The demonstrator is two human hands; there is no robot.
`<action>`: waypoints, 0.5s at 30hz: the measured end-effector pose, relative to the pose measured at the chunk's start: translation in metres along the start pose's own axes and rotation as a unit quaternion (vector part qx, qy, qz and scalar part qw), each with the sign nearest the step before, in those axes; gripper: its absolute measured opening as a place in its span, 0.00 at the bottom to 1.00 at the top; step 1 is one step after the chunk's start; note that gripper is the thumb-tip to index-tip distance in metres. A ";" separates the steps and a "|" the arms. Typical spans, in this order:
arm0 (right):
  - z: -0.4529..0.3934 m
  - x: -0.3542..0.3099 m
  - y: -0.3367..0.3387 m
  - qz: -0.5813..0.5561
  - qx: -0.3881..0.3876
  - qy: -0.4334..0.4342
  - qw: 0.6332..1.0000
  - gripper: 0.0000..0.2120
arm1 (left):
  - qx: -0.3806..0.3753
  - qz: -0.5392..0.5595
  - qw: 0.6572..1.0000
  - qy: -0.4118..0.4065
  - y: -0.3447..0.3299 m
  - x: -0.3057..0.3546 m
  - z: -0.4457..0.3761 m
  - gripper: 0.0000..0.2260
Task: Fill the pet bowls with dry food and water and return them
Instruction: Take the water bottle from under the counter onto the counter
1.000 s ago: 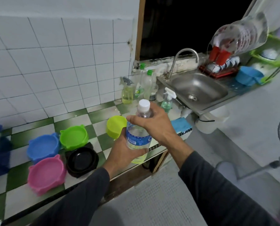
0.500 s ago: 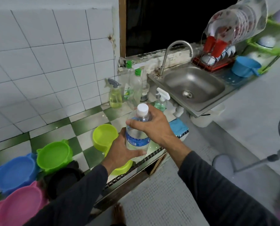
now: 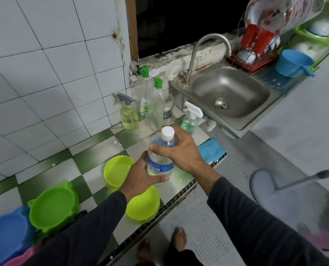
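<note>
Two-handed grip on water bottle (image 3: 160,160): left hand (image 3: 140,174) wrapped round lower body, right hand (image 3: 180,150) curled over shoulder just under white cap (image 3: 167,133). Held upright above tabletop (image 3: 94,150), over yellow-green bowls (image 3: 118,169). Water step, probably; cap on, nothing poured. Next: shift right fingers up to cap, twist off, tilt over a bowl. Clear thin plastic, blue label, ribbed cap. Smooth glossy plastic bowls; green eared bowl (image 3: 53,207) and blue bowl (image 3: 6,235) far left. Glazed green-white tiles.
</note>
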State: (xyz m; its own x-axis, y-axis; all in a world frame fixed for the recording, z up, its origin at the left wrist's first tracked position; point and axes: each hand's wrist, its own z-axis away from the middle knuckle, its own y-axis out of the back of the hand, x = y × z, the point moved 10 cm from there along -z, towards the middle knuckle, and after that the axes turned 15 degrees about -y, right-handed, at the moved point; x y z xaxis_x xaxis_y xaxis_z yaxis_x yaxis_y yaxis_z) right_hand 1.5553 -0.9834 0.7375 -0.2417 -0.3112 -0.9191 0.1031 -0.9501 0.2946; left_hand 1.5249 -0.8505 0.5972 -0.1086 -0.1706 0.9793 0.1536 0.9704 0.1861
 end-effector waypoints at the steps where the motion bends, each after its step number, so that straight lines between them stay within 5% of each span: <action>1: -0.006 0.003 -0.002 -0.001 0.000 -0.001 1.000 0.22 | -0.001 0.003 1.000 0.004 0.001 -0.004 -0.003 0.39; 15: -0.062 0.029 -0.021 -0.012 -0.055 -0.016 0.998 0.21 | 0.007 -0.001 0.999 0.045 0.005 -0.043 -0.030 0.36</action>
State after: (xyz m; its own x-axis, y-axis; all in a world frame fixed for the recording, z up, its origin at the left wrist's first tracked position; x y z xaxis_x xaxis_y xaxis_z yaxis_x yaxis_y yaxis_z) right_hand 1.6058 -0.9706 0.6884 -0.2748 -0.2915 -0.9163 0.2014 -0.9493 0.2415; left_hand 1.5601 -0.8434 0.5580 -0.0208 -0.1863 0.9823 0.1401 0.9722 0.1874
